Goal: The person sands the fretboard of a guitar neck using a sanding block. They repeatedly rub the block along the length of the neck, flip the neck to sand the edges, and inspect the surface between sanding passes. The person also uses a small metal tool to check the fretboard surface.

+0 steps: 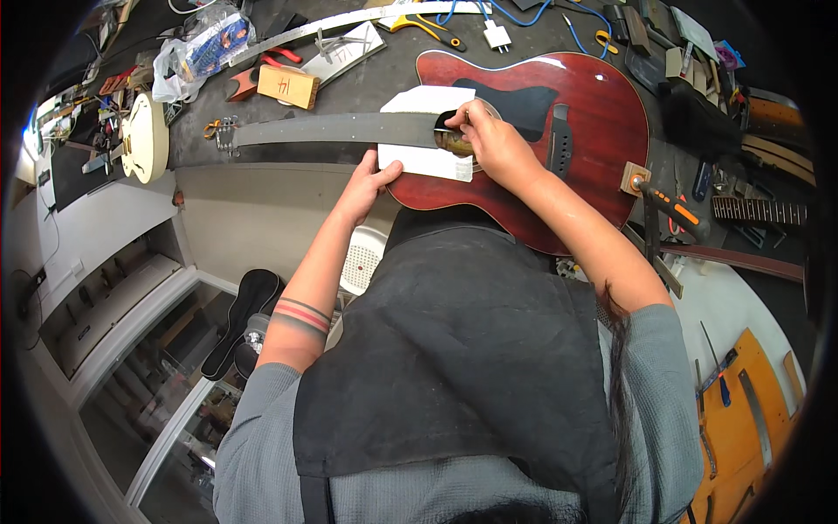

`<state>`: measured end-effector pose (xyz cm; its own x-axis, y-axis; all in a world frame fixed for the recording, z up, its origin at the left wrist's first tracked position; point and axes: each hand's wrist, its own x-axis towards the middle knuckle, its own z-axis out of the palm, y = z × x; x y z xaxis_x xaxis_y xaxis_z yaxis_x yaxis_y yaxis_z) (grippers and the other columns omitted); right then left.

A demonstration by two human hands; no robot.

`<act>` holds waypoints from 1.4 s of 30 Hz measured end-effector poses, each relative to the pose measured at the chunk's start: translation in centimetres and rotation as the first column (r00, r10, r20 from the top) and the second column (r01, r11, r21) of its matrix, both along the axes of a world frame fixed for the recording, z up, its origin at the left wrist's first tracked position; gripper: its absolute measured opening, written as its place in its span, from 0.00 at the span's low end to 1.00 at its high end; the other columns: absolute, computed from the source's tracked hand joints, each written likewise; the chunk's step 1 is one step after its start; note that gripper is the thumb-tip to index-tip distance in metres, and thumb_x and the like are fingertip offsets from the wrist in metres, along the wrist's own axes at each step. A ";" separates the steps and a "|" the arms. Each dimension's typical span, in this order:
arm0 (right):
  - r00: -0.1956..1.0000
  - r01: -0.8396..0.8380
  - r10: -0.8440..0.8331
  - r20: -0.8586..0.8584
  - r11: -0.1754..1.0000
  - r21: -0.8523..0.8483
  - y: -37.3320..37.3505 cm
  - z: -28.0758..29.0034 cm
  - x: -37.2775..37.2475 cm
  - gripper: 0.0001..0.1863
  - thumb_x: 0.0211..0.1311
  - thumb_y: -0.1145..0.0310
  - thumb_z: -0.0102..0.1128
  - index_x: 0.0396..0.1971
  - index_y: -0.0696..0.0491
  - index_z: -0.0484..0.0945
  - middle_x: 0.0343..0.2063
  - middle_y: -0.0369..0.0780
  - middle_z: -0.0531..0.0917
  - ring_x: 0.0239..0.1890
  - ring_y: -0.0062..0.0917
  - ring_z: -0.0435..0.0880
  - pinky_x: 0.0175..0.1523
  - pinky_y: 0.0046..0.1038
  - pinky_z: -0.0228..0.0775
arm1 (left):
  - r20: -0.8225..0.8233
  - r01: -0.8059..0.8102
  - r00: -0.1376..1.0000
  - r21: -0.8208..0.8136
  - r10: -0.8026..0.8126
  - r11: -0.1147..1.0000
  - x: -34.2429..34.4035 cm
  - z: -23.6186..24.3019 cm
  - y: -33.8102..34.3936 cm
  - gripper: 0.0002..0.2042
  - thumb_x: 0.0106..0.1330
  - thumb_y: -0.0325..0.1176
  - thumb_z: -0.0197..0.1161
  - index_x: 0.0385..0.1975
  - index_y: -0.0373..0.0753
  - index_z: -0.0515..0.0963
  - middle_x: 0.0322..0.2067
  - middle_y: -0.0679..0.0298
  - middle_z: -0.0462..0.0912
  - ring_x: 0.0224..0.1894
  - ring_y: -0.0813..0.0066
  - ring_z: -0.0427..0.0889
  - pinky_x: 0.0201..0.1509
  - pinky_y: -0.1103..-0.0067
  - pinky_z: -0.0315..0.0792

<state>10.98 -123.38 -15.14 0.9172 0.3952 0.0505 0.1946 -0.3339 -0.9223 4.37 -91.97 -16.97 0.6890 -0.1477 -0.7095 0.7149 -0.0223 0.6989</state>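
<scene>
A dark red acoustic guitar (602, 96) lies across the bench, its neck pointing left. White sheets (423, 163) cover the body's top on both sides of the grey fretboard (323, 129). With its fingers curled together, my right hand (497, 144) is over the sound hole (452, 141) at the fretboard's end; whatever it pinches is too small or hidden to name. My left hand (368, 188) grips the guitar's near edge where the neck meets the body. Its thumb rests on the near white sheet, and its other fingers are partly hidden.
A clamp with an orange-and-black handle (676, 210) sits at the guitar's right edge over a wooden block (635, 178). Beyond the neck lie another wooden block (288, 86), yellow-handled pliers (428, 28) and a white charger (497, 36). A cream guitar body (144, 138) stands left.
</scene>
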 end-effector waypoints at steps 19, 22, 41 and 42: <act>0.779 -0.229 0.376 0.501 0.916 -0.330 -1.7 0.7 -2.1 0.08 0.70 0.69 0.64 0.46 0.51 0.82 0.55 0.41 0.85 0.60 0.41 0.85 0.73 0.47 0.76 | 0.011 0.019 1.000 0.051 -0.020 0.999 0.1 -0.7 0.4 0.43 0.79 0.51 0.75 0.87 0.44 0.64 0.65 0.67 0.85 0.52 0.81 0.78 0.49 0.79 0.67; 0.797 -0.216 0.353 0.490 0.925 -0.313 -2.3 1.5 -1.5 0.15 0.69 0.71 0.66 0.53 0.53 0.83 0.56 0.43 0.84 0.61 0.42 0.85 0.72 0.47 0.77 | 0.014 0.029 0.999 0.064 -0.030 0.998 0.0 -1.0 0.6 0.42 0.78 0.52 0.76 0.87 0.44 0.65 0.64 0.68 0.86 0.50 0.81 0.77 0.48 0.79 0.66; 0.984 -0.003 0.027 0.178 0.991 -0.132 -1.1 1.2 -1.4 0.08 0.81 0.72 0.62 0.53 0.56 0.84 0.48 0.46 0.90 0.49 0.49 0.91 0.53 0.46 0.86 | -0.042 0.061 0.997 0.068 -0.058 0.996 0.4 -0.4 0.8 0.34 0.85 0.44 0.70 0.82 0.38 0.65 0.74 0.55 0.79 0.74 0.62 0.81 0.76 0.61 0.78; 0.986 0.012 0.012 0.167 0.990 -0.139 -0.9 1.2 -1.3 0.08 0.80 0.72 0.62 0.52 0.56 0.84 0.48 0.46 0.90 0.49 0.49 0.91 0.53 0.47 0.86 | -0.042 0.062 0.997 0.066 -0.059 0.996 0.4 -0.3 0.7 0.34 0.85 0.44 0.70 0.82 0.38 0.65 0.74 0.56 0.79 0.74 0.62 0.81 0.76 0.61 0.77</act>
<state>9.69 -124.31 -13.89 0.9004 0.4093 0.1475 0.3420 -0.4565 -0.8214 4.78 -91.23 -17.28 0.6514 -0.1395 -0.7458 0.7379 -0.1124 0.6655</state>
